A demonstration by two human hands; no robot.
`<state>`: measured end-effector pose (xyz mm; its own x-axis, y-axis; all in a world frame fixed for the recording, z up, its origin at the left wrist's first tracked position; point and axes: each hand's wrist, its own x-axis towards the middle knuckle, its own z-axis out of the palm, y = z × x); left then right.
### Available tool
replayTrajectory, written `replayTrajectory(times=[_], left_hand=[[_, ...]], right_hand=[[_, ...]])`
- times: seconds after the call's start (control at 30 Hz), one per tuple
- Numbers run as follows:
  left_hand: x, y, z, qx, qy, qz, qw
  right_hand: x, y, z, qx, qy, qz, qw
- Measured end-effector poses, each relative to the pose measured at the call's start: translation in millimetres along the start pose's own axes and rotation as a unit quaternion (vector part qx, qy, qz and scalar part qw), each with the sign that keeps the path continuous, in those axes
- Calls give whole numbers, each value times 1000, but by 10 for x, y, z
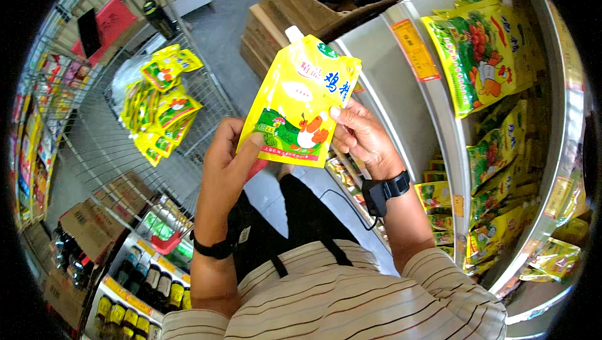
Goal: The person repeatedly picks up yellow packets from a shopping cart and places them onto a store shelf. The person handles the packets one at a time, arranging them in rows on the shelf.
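Observation:
A yellow spouted seasoning pouch (294,91) with a white cap, a printed cartoon chicken and a green field is held up in front of me. My left hand (237,149) grips its lower left corner, thumb on the front. On the right edge, my right hand (362,131) pinches it between thumb and fingers. Several smaller yellow seasoning packets (162,105) lie in a heap in the wire shopping cart (202,77) to the left, beside clear plastic. Larger yellow seasoning bags (475,55) stand on the shelf at the right.
The curved metal shelf (423,105) bears orange price tags. Brown cardboard boxes (277,25) with dark bottles stand beyond it. A phone (89,33) and a dark bottle (159,18) are at the cart's far end. Jars (153,279) fill a lower-left shelf. A cable hangs by my right wrist.

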<state>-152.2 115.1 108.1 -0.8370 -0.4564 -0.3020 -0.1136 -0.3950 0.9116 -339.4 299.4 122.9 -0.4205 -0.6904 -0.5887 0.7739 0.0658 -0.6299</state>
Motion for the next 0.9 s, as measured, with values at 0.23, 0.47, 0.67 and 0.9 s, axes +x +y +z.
replayTrajectory(times=[0.23,0.47,0.67,0.9], left_hand=[[150,-94,436,102,54,144,983],[646,-238,683,34,50,112,992],[731,-688,1063,68,68,137,986],[922,-1122,1259,-374,-4,31,927]], right_hand=[[-171,-102,-212,-100,86,-68,989],[-283,-107,-289,-283,164,-74,942],[-208,-38,-73,-380,229,-185,877],[-241,293,263,-699,171,-299,627]])
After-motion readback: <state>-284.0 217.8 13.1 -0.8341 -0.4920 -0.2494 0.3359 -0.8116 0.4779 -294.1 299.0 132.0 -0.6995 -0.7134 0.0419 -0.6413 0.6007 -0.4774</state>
